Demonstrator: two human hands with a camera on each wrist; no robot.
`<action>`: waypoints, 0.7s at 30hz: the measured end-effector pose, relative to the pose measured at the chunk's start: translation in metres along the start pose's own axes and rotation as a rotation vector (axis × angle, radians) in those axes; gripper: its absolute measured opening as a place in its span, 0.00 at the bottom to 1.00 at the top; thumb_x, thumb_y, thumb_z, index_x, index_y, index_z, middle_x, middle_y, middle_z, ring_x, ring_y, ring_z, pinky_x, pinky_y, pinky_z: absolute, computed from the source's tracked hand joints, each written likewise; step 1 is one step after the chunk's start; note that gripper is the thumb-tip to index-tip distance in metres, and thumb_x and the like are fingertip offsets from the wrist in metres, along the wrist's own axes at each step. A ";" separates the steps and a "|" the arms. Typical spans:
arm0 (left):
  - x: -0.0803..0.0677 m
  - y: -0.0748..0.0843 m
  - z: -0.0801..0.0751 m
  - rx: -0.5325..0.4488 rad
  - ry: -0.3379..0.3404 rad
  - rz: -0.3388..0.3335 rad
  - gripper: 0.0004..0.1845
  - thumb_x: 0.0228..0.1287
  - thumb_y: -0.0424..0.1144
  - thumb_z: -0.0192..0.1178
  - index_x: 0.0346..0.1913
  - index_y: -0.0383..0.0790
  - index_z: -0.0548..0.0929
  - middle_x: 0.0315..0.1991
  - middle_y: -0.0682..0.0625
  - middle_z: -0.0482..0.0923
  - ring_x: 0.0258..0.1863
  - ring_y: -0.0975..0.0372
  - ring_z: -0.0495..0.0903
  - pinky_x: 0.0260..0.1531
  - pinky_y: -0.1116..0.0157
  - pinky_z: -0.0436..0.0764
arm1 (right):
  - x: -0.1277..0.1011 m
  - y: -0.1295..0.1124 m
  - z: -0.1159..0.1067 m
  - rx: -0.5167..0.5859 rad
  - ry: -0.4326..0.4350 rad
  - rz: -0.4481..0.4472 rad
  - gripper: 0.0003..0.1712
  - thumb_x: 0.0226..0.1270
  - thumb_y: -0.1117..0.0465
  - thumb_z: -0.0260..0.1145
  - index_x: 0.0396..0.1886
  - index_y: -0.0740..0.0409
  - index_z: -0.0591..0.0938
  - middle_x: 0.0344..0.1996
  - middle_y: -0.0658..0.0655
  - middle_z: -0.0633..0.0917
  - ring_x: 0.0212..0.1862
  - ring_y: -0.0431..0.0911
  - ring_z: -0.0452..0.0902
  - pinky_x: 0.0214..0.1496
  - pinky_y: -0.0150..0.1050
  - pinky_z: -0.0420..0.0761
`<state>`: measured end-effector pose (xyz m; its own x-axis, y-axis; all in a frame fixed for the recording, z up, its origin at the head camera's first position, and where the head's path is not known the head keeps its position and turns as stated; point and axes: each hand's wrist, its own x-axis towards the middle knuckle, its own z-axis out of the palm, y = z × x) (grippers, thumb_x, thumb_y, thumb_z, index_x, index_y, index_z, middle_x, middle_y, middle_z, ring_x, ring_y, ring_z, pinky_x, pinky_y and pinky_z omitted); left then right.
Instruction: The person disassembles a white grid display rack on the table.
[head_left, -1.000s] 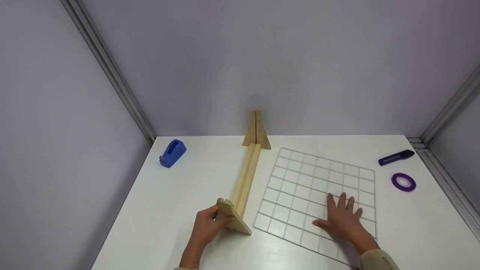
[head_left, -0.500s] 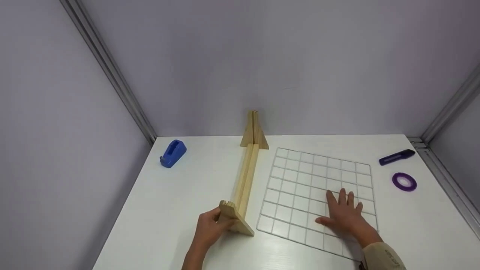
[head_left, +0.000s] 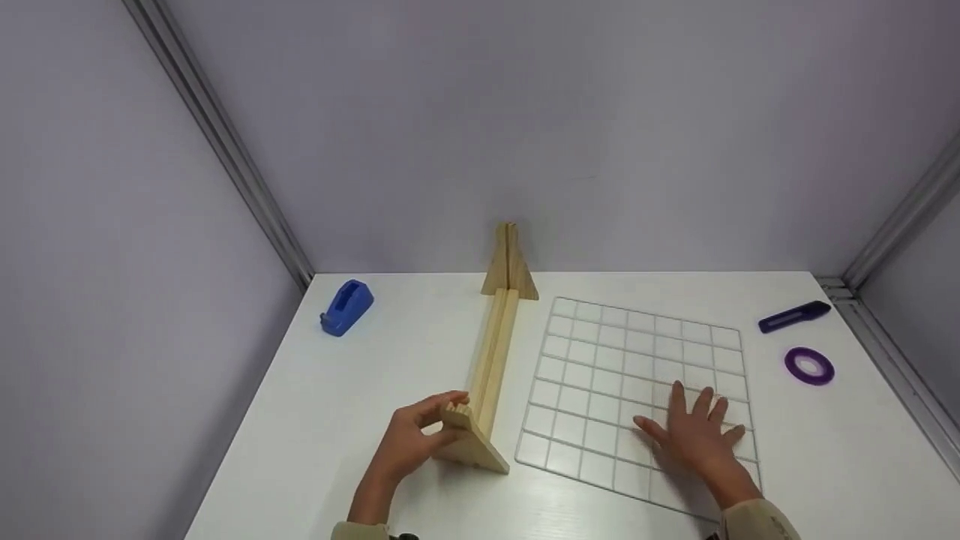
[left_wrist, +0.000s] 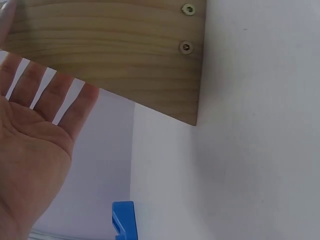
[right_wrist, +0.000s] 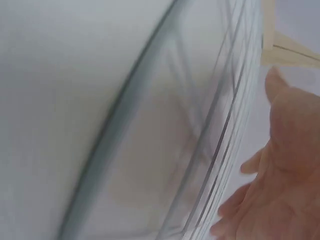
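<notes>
A long wooden stand [head_left: 491, 360] lies on the white table [head_left: 375, 375], with a triangular foot at each end. My left hand [head_left: 427, 427] is at the near foot [head_left: 471, 444], its straight fingers resting against the foot's left face. In the left wrist view the open palm [left_wrist: 35, 135] shows, and the fingers [left_wrist: 60, 95] lie on the wood [left_wrist: 125, 55]. To the right of the stand a white wire grid [head_left: 622, 352] lies flat. My right hand [head_left: 694, 435] presses on its near right part with fingers spread. The right wrist view shows the blurred grid wires [right_wrist: 220, 120] and the right hand [right_wrist: 285, 170].
A blue tape dispenser [head_left: 345, 306] stands at the back left and is also visible in the left wrist view [left_wrist: 125, 222]. A dark purple marker-like tool [head_left: 793, 316] and a purple tape roll [head_left: 808, 365] lie at the right. Grey walls enclose the table on three sides.
My left hand has let go of the near foot and its fingers have straightened. The right hand has slid slightly nearer on the grid, which turned a little squarer to the stand.
</notes>
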<state>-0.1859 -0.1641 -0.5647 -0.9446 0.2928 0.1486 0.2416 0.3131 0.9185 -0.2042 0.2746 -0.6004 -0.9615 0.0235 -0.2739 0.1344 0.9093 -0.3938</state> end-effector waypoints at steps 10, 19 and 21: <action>0.002 -0.002 0.008 -0.056 -0.071 -0.040 0.18 0.61 0.43 0.73 0.54 0.49 0.88 0.52 0.52 0.88 0.51 0.66 0.86 0.51 0.68 0.84 | -0.016 -0.009 0.016 -0.040 0.018 0.034 0.66 0.68 0.24 0.52 0.79 0.73 0.43 0.71 0.90 0.36 0.70 0.89 0.26 0.60 0.90 0.42; -0.001 -0.002 0.012 -0.092 -0.039 -0.045 0.13 0.61 0.41 0.73 0.48 0.46 0.90 0.47 0.49 0.89 0.46 0.64 0.87 0.48 0.68 0.85 | -0.005 0.005 0.019 -0.015 0.018 -0.115 0.60 0.69 0.27 0.56 0.81 0.65 0.46 0.74 0.86 0.36 0.74 0.84 0.27 0.62 0.88 0.34; -0.002 -0.001 0.014 -0.094 -0.033 -0.059 0.12 0.61 0.41 0.73 0.47 0.44 0.90 0.46 0.48 0.89 0.46 0.64 0.87 0.48 0.68 0.85 | -0.001 0.009 0.018 0.005 0.007 -0.136 0.60 0.69 0.28 0.57 0.82 0.63 0.47 0.75 0.85 0.35 0.74 0.83 0.25 0.62 0.87 0.31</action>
<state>-0.1816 -0.1520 -0.5714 -0.9483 0.3066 0.0825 0.1623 0.2447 0.9559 -0.1972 0.2758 -0.6194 -0.9724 -0.0973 -0.2119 0.0036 0.9023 -0.4310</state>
